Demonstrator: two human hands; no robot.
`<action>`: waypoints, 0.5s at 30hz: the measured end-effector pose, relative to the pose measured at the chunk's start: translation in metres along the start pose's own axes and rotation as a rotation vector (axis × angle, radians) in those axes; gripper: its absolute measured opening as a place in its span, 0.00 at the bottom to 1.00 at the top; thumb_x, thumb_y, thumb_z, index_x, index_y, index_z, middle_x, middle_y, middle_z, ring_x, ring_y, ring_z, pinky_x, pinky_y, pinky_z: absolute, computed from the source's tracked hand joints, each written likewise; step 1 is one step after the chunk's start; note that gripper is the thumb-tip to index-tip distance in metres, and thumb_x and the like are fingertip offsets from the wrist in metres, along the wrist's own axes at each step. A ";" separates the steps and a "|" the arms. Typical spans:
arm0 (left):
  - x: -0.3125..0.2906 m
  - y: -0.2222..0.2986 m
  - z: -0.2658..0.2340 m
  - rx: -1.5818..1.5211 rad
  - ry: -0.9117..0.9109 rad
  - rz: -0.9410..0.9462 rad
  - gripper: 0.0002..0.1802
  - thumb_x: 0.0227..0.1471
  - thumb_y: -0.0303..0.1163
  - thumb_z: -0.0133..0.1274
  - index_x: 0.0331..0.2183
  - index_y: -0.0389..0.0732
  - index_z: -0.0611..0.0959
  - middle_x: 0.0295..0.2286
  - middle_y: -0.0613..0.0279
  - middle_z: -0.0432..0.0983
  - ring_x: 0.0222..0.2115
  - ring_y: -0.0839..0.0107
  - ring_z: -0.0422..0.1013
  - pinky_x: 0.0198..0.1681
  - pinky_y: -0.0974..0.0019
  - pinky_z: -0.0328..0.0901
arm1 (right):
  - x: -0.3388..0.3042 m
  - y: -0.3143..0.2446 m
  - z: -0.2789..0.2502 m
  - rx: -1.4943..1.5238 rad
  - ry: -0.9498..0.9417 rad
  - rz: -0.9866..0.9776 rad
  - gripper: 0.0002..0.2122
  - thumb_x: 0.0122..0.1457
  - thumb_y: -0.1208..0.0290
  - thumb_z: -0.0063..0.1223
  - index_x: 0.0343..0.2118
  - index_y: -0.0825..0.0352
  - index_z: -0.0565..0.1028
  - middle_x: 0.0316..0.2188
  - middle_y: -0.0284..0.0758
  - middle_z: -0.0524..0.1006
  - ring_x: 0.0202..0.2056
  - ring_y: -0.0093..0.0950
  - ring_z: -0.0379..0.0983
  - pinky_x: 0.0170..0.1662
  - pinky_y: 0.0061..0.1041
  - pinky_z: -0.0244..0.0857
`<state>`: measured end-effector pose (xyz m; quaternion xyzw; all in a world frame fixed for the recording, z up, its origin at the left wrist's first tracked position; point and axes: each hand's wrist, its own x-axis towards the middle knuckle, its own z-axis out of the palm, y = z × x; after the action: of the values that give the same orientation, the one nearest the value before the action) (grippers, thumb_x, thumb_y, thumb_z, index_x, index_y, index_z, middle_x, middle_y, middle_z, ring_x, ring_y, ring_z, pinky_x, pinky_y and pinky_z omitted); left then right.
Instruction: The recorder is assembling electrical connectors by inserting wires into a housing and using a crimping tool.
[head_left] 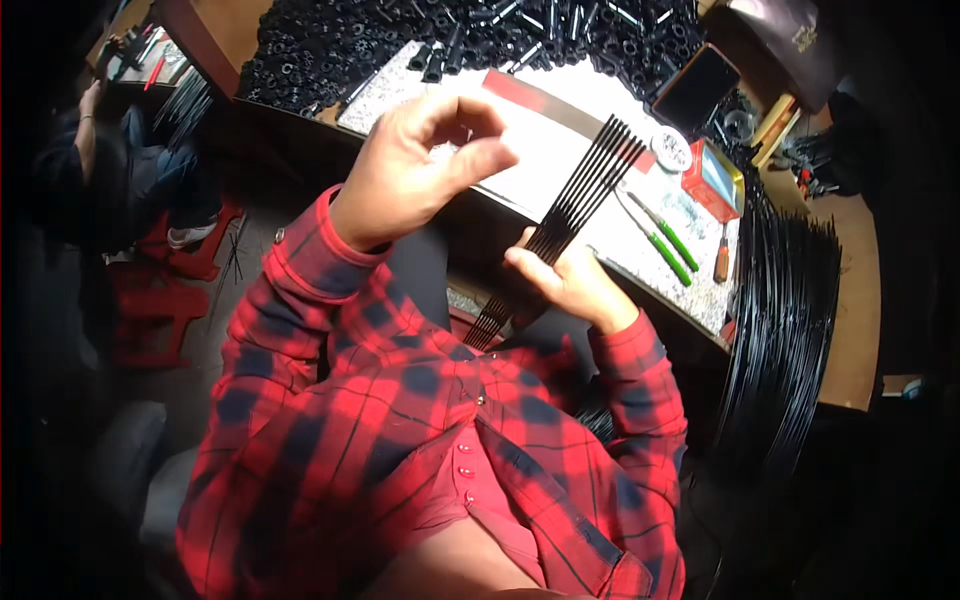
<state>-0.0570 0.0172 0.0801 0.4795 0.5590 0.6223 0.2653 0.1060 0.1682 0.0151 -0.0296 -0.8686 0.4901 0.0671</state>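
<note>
Judged partway: slim black rods (585,190) are pinched by right hand (578,282), left hand's (402,170) curled fingers parted from thumb, rod bundle (785,320) rightward of fingers unheld.

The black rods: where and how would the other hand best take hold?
Probably the upper stretch, from the left: the rods lie side by side there in a slanting row, sticking out past the right hand, which grips them lower down. The left hand, thumb and fingertips apart, is on that side.
</note>
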 end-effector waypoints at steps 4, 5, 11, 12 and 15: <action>0.035 0.017 0.026 -0.207 0.087 0.275 0.20 0.51 0.22 0.49 0.48 0.35 0.67 0.34 0.60 0.74 0.35 0.73 0.71 0.38 0.72 0.66 | 0.005 -0.007 0.002 -0.033 -0.167 -0.018 0.06 0.55 0.72 0.50 0.27 0.69 0.71 0.19 0.33 0.69 0.25 0.25 0.67 0.31 0.25 0.63; 0.039 0.019 0.033 -0.390 -0.030 0.196 0.24 0.52 0.21 0.48 0.51 0.36 0.63 0.36 0.59 0.73 0.37 0.72 0.71 0.39 0.72 0.66 | 0.004 -0.009 0.003 -0.046 -0.177 -0.034 0.06 0.55 0.72 0.50 0.27 0.69 0.71 0.19 0.33 0.69 0.25 0.25 0.67 0.31 0.25 0.63; 0.037 0.020 0.053 -0.412 -0.326 0.208 0.16 0.52 0.20 0.47 0.45 0.35 0.73 0.34 0.56 0.75 0.35 0.72 0.73 0.38 0.72 0.68 | -0.006 -0.008 0.012 -0.004 -0.069 -0.138 0.03 0.53 0.75 0.50 0.28 0.68 0.71 0.24 0.35 0.70 0.29 0.29 0.67 0.35 0.27 0.62; 0.038 0.019 0.053 -0.389 -0.347 0.233 0.14 0.52 0.20 0.47 0.43 0.35 0.75 0.33 0.56 0.75 0.34 0.72 0.73 0.37 0.73 0.68 | -0.007 -0.008 0.011 0.010 -0.073 -0.130 0.02 0.53 0.76 0.50 0.28 0.68 0.71 0.25 0.36 0.70 0.30 0.29 0.67 0.36 0.27 0.62; 0.040 0.028 0.051 -0.316 -0.355 0.299 0.10 0.52 0.20 0.47 0.39 0.34 0.78 0.32 0.56 0.76 0.33 0.72 0.73 0.37 0.72 0.68 | -0.006 -0.011 0.014 0.027 -0.077 -0.167 0.02 0.52 0.76 0.51 0.28 0.68 0.71 0.24 0.36 0.70 0.30 0.30 0.67 0.36 0.28 0.62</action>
<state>-0.0210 0.0675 0.1147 0.6107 0.3227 0.6405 0.3357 0.1102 0.1501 0.0170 0.0626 -0.8632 0.4954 0.0748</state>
